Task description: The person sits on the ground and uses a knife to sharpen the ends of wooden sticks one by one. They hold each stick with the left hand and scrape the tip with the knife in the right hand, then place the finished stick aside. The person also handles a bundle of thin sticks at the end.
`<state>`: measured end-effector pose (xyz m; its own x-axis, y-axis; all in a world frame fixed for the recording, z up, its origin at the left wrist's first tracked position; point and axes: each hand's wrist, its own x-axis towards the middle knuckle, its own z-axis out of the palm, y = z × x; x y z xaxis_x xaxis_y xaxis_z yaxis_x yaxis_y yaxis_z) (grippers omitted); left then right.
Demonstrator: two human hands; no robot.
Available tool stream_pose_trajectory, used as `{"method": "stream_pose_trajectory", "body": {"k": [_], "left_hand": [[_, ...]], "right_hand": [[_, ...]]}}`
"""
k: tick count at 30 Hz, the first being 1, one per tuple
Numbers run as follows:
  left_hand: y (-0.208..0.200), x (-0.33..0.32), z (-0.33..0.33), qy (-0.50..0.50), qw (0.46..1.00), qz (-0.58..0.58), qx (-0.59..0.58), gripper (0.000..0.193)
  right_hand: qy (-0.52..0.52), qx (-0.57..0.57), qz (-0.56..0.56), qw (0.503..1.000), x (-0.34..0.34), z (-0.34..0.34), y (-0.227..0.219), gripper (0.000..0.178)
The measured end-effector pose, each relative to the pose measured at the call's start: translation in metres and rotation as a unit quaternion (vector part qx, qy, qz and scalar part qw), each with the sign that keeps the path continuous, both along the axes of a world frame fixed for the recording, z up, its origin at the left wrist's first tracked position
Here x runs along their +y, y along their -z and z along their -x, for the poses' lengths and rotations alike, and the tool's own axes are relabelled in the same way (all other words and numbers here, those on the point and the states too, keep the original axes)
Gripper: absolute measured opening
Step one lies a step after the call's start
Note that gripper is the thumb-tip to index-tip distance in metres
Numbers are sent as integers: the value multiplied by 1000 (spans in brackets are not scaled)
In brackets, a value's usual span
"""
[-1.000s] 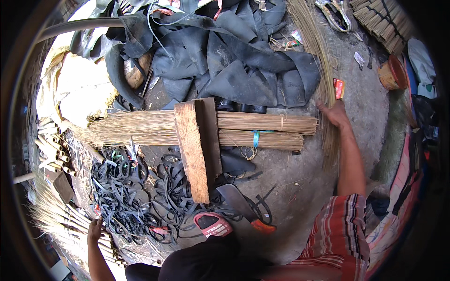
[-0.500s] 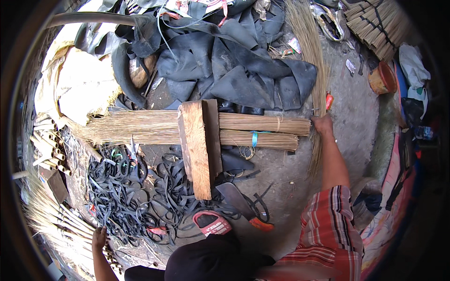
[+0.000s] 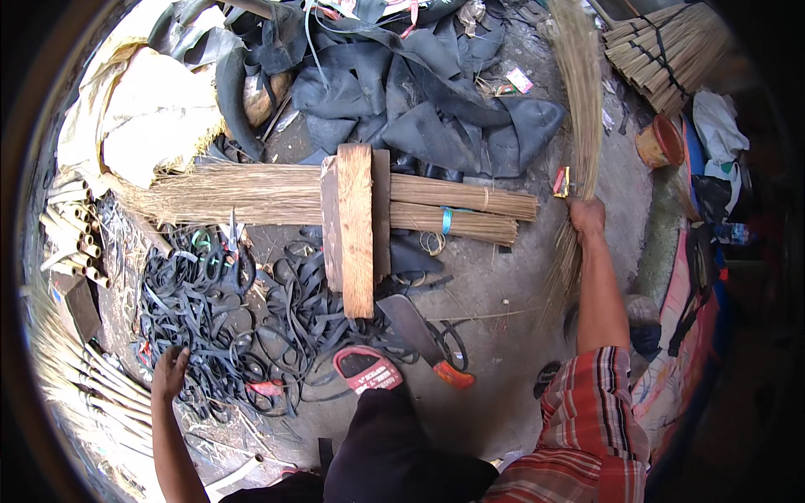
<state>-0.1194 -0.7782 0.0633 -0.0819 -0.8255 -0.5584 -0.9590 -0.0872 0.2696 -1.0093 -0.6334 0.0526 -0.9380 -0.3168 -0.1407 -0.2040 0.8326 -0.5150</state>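
Note:
My right hand (image 3: 585, 215) is closed around a long loose bundle of dry straw sticks (image 3: 579, 92) that runs away from me on the right. My left hand (image 3: 170, 373) rests on a heap of black rubber strips (image 3: 226, 327) at the lower left, fingers spread on the strips; I cannot see anything gripped. Between the hands, two tied straw bundles (image 3: 453, 210) lie crosswise under a wooden block (image 3: 356, 226). A small red and yellow object (image 3: 560, 181) lies just left of my right hand.
A big knife with an orange handle (image 3: 423, 339) and a red sandal (image 3: 366, 369) lie near my knee. Black rubber sheets (image 3: 428, 92) are piled at the back. Finished brooms (image 3: 662, 59) lie top right. Pale cut sticks (image 3: 71, 243) and scissors (image 3: 231, 239) lie left.
My right hand has moved along the loose straw bundle and closed on it. My left hand has moved from the left edge onto the rubber strips.

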Motion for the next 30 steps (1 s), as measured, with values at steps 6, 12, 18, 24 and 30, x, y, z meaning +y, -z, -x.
{"method": "stream_pose_trajectory", "body": {"k": [6, 12, 18, 24, 30], "left_hand": [[-96, 40, 120, -27, 971, 38, 236, 46], [-184, 142, 246, -4, 867, 101, 488, 111], [-213, 185, 277, -159, 595, 158, 772, 71], [-216, 208, 190, -342, 540, 291, 712, 15], [-224, 216, 86, -364, 509, 440, 644, 13]], "right_hand": [[-121, 55, 163, 978, 55, -77, -120, 24], [-330, 98, 202, 917, 84, -264, -180, 33], [-588, 28, 161, 792, 97, -447, -190, 41], [-719, 8, 140, 680, 95, -446, -147, 125], [-429, 3, -158, 889, 124, -281, -15, 91]]}}
